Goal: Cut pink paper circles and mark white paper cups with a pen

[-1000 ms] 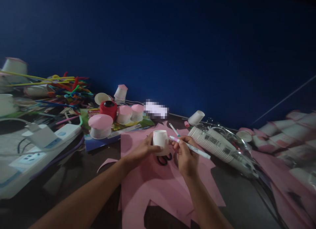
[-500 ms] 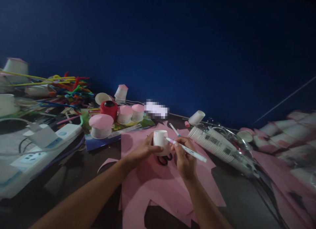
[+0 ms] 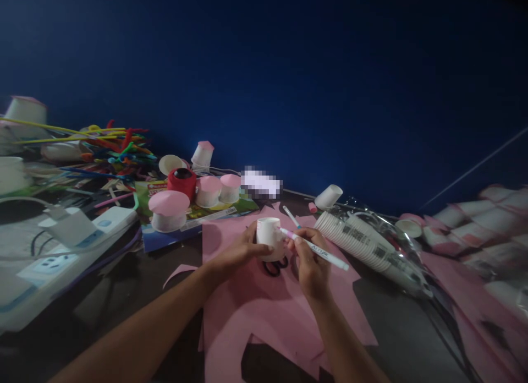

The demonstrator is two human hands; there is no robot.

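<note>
A white paper cup (image 3: pixel 269 235) with faint pink marks near its upper edge is gripped at its left and front by my left hand (image 3: pixel 243 248). My right hand (image 3: pixel 311 259) pinches a white acrylic marker (image 3: pixel 324 254) with a pink tip end. That tip touches or nearly touches the cup's right side; I cannot tell which. Below the cup lie dark scissor handles (image 3: pixel 275 267), partly hidden, on pink paper sheets (image 3: pixel 264 311). Behind my right hand a second slim white pen (image 3: pixel 291 216) rests on the paper.
Pink-topped cups (image 3: pixel 169 209) and a red container (image 3: pixel 181 185) stand on a colourful packet (image 3: pixel 152 240). To the left are a power strip (image 3: pixel 53 264) and pipe cleaners (image 3: pixel 124 146). A bagged stack of paper cups (image 3: pixel 355 242) lies right, near a lone cup (image 3: pixel 329 196).
My right hand and the marker have shifted slightly, with the marker's back end a little farther right. My left hand and the cup stay nearly where they were.
</note>
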